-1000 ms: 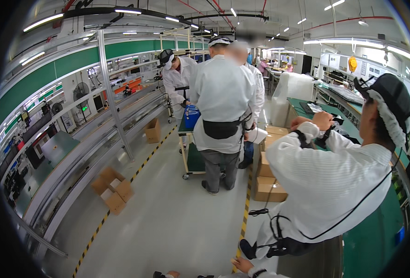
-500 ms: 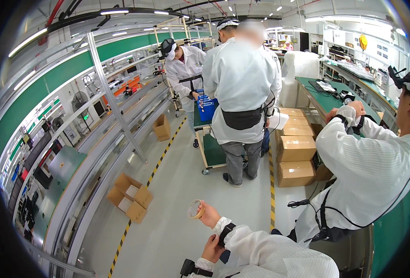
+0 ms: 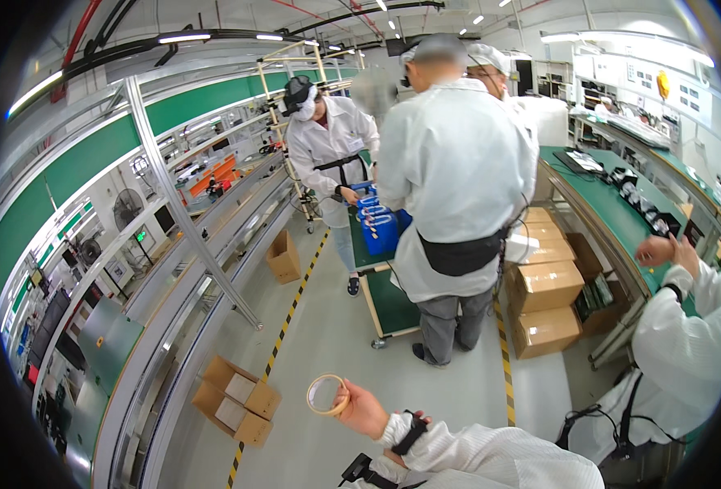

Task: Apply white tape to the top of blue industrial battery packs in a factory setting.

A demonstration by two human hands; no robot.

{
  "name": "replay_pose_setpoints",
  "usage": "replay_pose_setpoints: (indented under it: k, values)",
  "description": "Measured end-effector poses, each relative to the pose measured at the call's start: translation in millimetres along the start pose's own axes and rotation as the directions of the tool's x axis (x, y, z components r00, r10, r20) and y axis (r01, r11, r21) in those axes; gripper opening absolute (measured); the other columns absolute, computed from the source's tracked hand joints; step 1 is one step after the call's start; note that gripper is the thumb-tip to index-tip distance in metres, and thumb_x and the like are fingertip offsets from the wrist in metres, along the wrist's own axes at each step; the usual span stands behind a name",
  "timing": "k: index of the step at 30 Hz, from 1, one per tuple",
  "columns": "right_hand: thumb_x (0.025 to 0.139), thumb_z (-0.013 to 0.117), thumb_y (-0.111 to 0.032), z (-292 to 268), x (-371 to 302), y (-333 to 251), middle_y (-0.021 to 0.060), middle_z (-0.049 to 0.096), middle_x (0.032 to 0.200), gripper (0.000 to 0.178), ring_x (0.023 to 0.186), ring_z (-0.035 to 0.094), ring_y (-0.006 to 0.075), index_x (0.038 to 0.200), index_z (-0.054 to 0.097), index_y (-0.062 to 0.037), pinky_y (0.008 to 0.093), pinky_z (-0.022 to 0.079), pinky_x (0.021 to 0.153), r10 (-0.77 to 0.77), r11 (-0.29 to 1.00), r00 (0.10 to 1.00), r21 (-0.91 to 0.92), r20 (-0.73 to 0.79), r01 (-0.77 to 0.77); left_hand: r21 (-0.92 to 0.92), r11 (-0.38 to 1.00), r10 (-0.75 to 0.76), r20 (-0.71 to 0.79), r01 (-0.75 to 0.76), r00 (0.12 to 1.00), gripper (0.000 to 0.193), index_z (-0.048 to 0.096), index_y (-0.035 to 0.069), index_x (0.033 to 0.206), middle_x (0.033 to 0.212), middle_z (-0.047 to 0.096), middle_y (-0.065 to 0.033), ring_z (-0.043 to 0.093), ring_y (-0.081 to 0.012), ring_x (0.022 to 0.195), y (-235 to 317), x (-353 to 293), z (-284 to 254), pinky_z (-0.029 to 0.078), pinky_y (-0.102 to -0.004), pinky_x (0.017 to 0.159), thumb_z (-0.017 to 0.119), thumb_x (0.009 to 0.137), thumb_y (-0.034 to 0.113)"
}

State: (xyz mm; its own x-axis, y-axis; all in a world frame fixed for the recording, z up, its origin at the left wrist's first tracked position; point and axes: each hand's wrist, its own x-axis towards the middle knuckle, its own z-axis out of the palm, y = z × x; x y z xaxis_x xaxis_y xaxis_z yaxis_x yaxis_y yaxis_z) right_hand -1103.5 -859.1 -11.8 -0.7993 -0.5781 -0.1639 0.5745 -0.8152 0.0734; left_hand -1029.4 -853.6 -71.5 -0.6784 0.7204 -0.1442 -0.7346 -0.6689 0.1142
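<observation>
In my right hand (image 3: 365, 412) is a roll of tan tape (image 3: 325, 377), with the fingers closed on its rim and the ring's open middle facing me. A black wrist strap (image 3: 410, 434) goes round my right sleeve cuff. My left hand (image 3: 396, 459) is mostly hidden behind the right forearm. A bit of it shows below the cuff, and fingertips curl over the far edge beside the strap. On my left wrist is a black strap with a small device (image 3: 359, 468).
Two opened cardboard boxes, one near (image 3: 236, 401) and one farther (image 3: 283, 256), stand along the left floor tape. Ahead, people in white coats surround a green-topped cart (image 3: 394, 312) bearing a blue bin (image 3: 379, 231). Stacked cartons (image 3: 547, 287) and another person (image 3: 690, 334) are at right.
The tape roll and my right hand have shifted slightly left in view. My left hand has slipped farther behind the right forearm. The view has moved nearer the cart; the person at right has shifted rightward.
</observation>
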Motion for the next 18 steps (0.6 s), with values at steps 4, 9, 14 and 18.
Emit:
replay_pose_setpoints:
  k: [4,9,14,18]
  values:
    - [0.098,0.04,-0.025,31,9,14,-0.0006,0.045,0.068,0.022,0.066,0.045,0.0137,0.092,0.048,-0.0057,0.0269,0.04,0.072,0.222,0.974,0.973,0.04,0.066,-0.225,-0.062,0.964,-0.19,0.516,0.258,0.835,0.062,0.049,0.0,0.118,0.1,0.05,-0.0156,0.046,-0.0314,0.104,34,47,7,0.033,-0.0421,0.1,0.046,0.086,0.053]
    - [0.098,0.041,-0.025,37,54,-5,-0.0006,0.044,0.07,0.022,0.068,0.044,0.012,0.092,0.047,-0.0055,0.0254,0.038,0.072,0.107,0.841,0.993,-0.527,-0.055,-0.119,-0.04,0.952,-0.226,0.574,0.302,0.787,0.066,0.042,-0.002,0.124,0.111,0.049,-0.0191,0.045,-0.0347,0.112,79,80,-18,0.031,-0.0442,0.104,0.046,0.087,0.052]
    - [0.098,0.042,-0.024,41,137,-43,-0.0002,0.047,0.074,0.02,0.071,0.045,0.0103,0.092,0.047,-0.0058,0.0241,0.037,0.072,-0.022,0.662,0.997,-0.748,-0.078,-0.044,-0.386,0.736,-0.278,0.577,0.557,0.768,0.062,0.028,-0.001,0.135,0.135,0.039,-0.0219,0.037,-0.035,0.127,164,98,-46,0.026,-0.0456,0.109,0.043,0.091,0.041]
    - [0.097,0.045,-0.023,44,219,-74,0.0005,0.049,0.076,0.019,0.072,0.047,0.0096,0.092,0.047,-0.0049,0.0224,0.037,0.072,-0.102,0.58,0.994,-0.814,-0.049,0.019,-0.721,0.351,-0.39,0.467,0.597,0.794,0.059,0.026,0.0,0.137,0.138,0.036,-0.0204,0.036,-0.0329,0.129,253,97,-72,0.025,-0.0444,0.11,0.041,0.094,0.036]
